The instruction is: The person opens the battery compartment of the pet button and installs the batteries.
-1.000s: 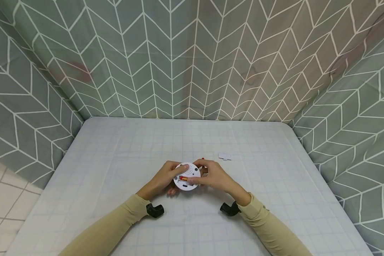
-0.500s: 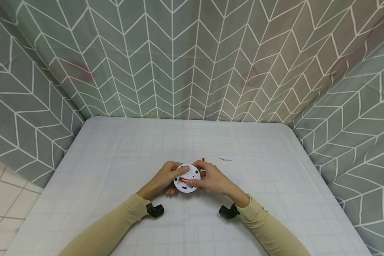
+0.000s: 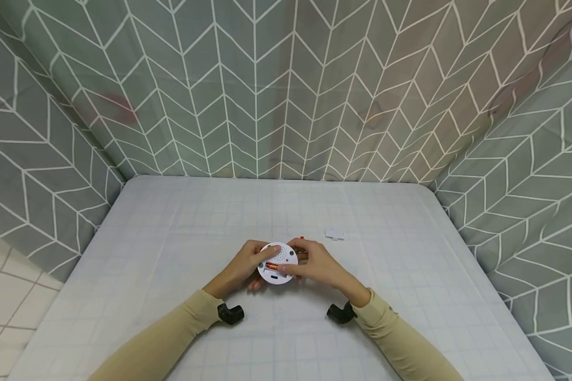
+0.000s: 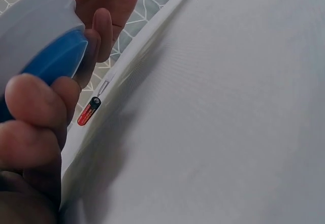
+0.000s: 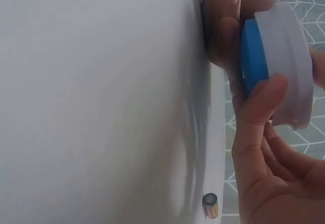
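Note:
Both hands hold a round white device with speaker holes and an uncovered battery compartment facing up; its underside shows a blue part in the left wrist view. My left hand grips its left side, thumb over the top and fingers beneath. A red battery lies in the compartment. My right hand pinches the device's right side, its thumb at the right end of that battery. In the right wrist view, a right fingertip touches the device's side wall.
A loose battery lies on the white-covered table beyond the right hand, mostly hidden behind it in the head view. Farther right is a small white battery cover. Patterned curtains stand behind the table and at both sides.
Very little differs: the device has tipped and shifted slightly in my hands, while the right thumb stays at the battery. The loose battery and the cover have not moved.

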Tool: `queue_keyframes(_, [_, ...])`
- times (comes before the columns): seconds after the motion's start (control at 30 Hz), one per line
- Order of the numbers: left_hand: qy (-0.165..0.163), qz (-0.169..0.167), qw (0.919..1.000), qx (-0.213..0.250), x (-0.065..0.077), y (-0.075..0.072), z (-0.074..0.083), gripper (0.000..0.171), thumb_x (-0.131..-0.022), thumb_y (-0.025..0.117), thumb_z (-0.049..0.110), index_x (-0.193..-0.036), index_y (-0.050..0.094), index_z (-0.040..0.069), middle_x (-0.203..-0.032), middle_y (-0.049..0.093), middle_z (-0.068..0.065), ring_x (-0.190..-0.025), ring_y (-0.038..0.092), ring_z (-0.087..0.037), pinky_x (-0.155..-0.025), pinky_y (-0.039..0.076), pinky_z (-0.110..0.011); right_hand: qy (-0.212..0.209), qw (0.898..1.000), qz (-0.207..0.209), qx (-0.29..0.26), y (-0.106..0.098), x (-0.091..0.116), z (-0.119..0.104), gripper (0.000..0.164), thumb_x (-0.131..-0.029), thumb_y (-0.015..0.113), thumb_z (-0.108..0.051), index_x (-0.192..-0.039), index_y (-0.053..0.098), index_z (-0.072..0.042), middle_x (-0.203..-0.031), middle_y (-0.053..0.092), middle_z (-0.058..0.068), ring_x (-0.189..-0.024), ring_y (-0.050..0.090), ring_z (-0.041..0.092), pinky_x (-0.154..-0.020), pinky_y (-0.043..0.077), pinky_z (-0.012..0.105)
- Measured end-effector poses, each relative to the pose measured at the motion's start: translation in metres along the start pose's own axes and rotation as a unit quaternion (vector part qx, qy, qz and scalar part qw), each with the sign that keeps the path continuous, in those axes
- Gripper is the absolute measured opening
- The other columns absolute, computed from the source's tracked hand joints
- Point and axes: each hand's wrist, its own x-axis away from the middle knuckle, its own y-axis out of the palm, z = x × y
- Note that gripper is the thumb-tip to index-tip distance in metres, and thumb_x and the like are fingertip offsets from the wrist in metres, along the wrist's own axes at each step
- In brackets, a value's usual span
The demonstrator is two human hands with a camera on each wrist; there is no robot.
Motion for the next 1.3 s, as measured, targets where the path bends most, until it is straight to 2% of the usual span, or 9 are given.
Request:
queue_keyframes(0.17, [0.002,0.002,1.0,0.002,-0.001,0.0,0.0,0.049,-0.101,0.054,0.044,-0.093,0.062,-0.004,-0.052,0.06,-0.012,-0.029,0.047,-0.02,-0.026,0.038,-0.041,-0.032,0.998,0.039,0.037,-0.005,-0.002,0.005,0.033,-0.086,0.078,-0.039,-0.111,0.067,-0.021,-0.1,0.069,-0.006,-0.092,0.066,0.011,-0.083,0.057,0.033])
queue_keyframes(0.3, [-0.003,0.008,0.9999,0.008,-0.003,-0.001,0.002,0.049,-0.101,0.054,0.043,-0.093,0.063,-0.005,-0.053,0.062,-0.012,-0.029,0.048,-0.02,-0.025,0.038,-0.043,-0.047,0.994,0.085,0.046,-0.011,-0.005,0.005,0.023,-0.096,0.065,-0.037,-0.108,0.069,-0.017,-0.1,0.071,-0.002,-0.09,0.067,0.014,-0.079,0.058,0.032])
queue_keyframes(0.4, [-0.009,0.014,0.9998,0.012,-0.004,-0.002,0.002,0.049,-0.101,0.055,0.043,-0.094,0.063,-0.005,-0.053,0.063,-0.011,-0.029,0.048,-0.019,-0.025,0.038,-0.043,-0.052,0.989,0.123,0.058,-0.015,-0.008,0.008,0.026,-0.103,0.054,-0.035,-0.108,0.07,-0.015,-0.101,0.071,0.0,-0.084,0.068,0.018,-0.074,0.059,0.034])
queue_keyframes(0.5, [-0.014,0.014,0.9997,0.012,-0.004,-0.003,0.002,0.048,-0.101,0.055,0.043,-0.095,0.063,-0.004,-0.054,0.063,-0.011,-0.028,0.048,-0.019,-0.025,0.038,-0.044,-0.059,0.984,0.142,0.091,-0.018,-0.01,0.013,0.024,-0.103,0.055,-0.028,-0.113,0.069,-0.012,-0.106,0.07,0.002,-0.088,0.066,0.019,-0.076,0.059,0.035])
queue_keyframes(0.67, [-0.011,0.016,0.9998,0.01,-0.003,-0.004,0.003,0.049,-0.1,0.056,0.044,-0.097,0.063,-0.004,-0.055,0.063,-0.011,-0.029,0.047,-0.02,-0.026,0.038,-0.041,-0.083,0.972,0.134,0.176,-0.019,-0.012,0.018,0.03,-0.091,0.071,-0.012,-0.121,0.067,-0.007,-0.122,0.064,0.01,-0.107,0.06,0.025,-0.092,0.054,0.042])
queue_keyframes(0.8, [-0.013,0.019,0.9997,0.008,-0.002,-0.005,0.004,0.05,-0.099,0.057,0.046,-0.098,0.063,-0.004,-0.055,0.064,-0.011,-0.029,0.048,-0.019,-0.026,0.039,-0.038,-0.093,0.96,0.115,0.236,-0.018,-0.011,0.021,0.041,-0.082,0.079,-0.01,-0.121,0.068,-0.006,-0.13,0.061,0.013,-0.119,0.054,0.029,-0.1,0.046,0.048])
queue_keyframes(0.9, [-0.018,0.017,0.9997,0.006,-0.001,-0.005,0.005,0.05,-0.099,0.056,0.046,-0.099,0.063,-0.004,-0.056,0.064,-0.011,-0.03,0.048,-0.018,-0.027,0.039,-0.038,-0.087,0.958,0.112,0.251,-0.017,-0.01,0.023,0.04,-0.079,0.081,-0.009,-0.117,0.069,-0.007,-0.13,0.061,0.014,-0.122,0.052,0.03,-0.103,0.043,0.049])
queue_keyframes(1.07, [-0.023,0.019,0.9995,0.012,-0.001,-0.004,0.005,0.052,-0.098,0.058,0.048,-0.099,0.063,-0.005,-0.056,0.064,-0.012,-0.029,0.048,-0.019,-0.026,0.039,-0.038,-0.077,0.96,0.117,0.244,-0.019,-0.009,0.023,0.035,-0.078,0.08,-0.003,-0.112,0.071,-0.006,-0.127,0.063,0.014,-0.118,0.054,0.03,-0.099,0.046,0.047])
queue_keyframes(1.3, [-0.021,0.012,0.9995,0.021,-0.002,-0.002,0.003,0.051,-0.099,0.057,0.045,-0.096,0.063,-0.005,-0.055,0.063,-0.012,-0.029,0.047,-0.019,-0.025,0.037,-0.041,-0.035,0.964,0.119,0.234,-0.021,-0.008,0.025,0.03,-0.08,0.078,0.001,-0.109,0.072,-0.006,-0.117,0.065,0.011,-0.095,0.065,0.022,-0.077,0.056,0.034])
